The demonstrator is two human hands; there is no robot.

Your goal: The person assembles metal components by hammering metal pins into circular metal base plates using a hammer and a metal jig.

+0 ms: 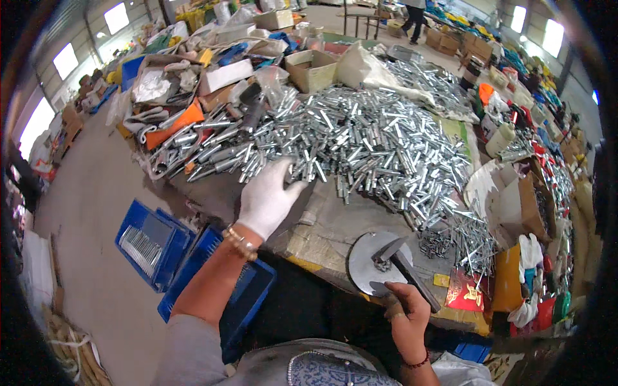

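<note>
My left hand (265, 201), in a white glove, reaches the near edge of a large heap of short metal rods and tubes (380, 141). Its thumb stands apart from the fingers, and nothing shows in its grasp. My right hand (409, 315) is bare, its fingers curled at the front edge of the bench. Whatever may lie between those fingers is too small to make out. Beside it, a hammer (405, 267) with a dark handle rests across a round metal plate (364, 267). Small metal pins (473, 241) are piled right of the plate.
Blue plastic bins (151, 241) stand low at the left, one with rods lined up in it. Behind the heap are a tan box (310, 69) and a white sack (367, 67). An open cardboard box (528, 199) sits at the right. A person (415, 19) walks far back.
</note>
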